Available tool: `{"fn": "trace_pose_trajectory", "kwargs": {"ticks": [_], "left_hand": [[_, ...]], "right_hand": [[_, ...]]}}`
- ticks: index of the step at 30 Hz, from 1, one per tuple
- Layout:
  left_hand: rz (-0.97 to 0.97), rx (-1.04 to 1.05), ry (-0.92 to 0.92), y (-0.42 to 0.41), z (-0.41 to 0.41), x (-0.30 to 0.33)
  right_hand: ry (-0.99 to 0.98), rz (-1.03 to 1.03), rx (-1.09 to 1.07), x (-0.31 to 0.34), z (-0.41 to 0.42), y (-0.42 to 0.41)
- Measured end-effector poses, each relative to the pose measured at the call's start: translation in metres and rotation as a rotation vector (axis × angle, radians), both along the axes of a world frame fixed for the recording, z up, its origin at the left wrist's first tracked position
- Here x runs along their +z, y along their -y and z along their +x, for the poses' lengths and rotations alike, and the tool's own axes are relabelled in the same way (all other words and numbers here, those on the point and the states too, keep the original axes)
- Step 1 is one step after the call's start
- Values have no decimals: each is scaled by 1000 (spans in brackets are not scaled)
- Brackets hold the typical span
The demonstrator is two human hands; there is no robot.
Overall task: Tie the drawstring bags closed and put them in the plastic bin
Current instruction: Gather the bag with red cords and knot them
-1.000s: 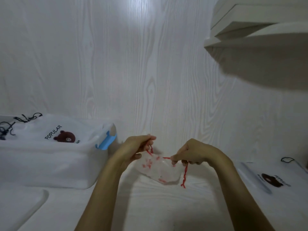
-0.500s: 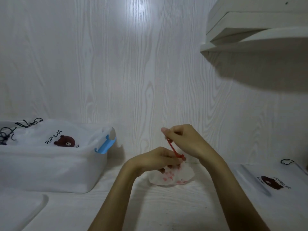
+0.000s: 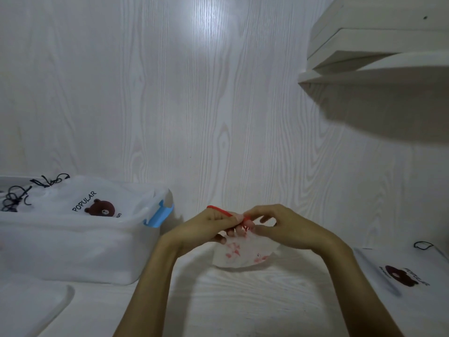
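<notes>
At far left the plastic bin [image 3: 80, 251] holds a bear-print bag [image 3: 97, 205]. At centre, above the tabletop [image 3: 243, 300], the left hand [image 3: 206, 227] and right hand [image 3: 284, 229] meet, fingers pinching the red drawstring [image 3: 220, 210] of a small red-patterned bag [image 3: 243, 254] hanging beneath them. Another bear-print bag [image 3: 401, 273] lies flat at right.
</notes>
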State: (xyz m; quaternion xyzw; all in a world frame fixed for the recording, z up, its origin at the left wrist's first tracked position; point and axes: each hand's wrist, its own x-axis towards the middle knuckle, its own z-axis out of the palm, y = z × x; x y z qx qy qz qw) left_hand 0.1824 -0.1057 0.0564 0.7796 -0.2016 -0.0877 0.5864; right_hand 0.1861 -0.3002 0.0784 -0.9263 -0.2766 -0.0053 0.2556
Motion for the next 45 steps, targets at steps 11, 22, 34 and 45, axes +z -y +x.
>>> {"fn": "trace_pose_trajectory", "kwargs": {"ticks": [11,22,34,45], "left_hand": [[-267,239,-91,-13,2,-3],[-263,118,-73,-14,-7,0],[-134,343,294,-13,2,-5],[-171,448,449,-5,8,-15]], "right_hand": [[55,297,-58,18,-12,7],[29,117,-18,7,-8,-10],[-141,392,-49,-9,1,-16],[-463,598,-149,-22,11,-26]]}}
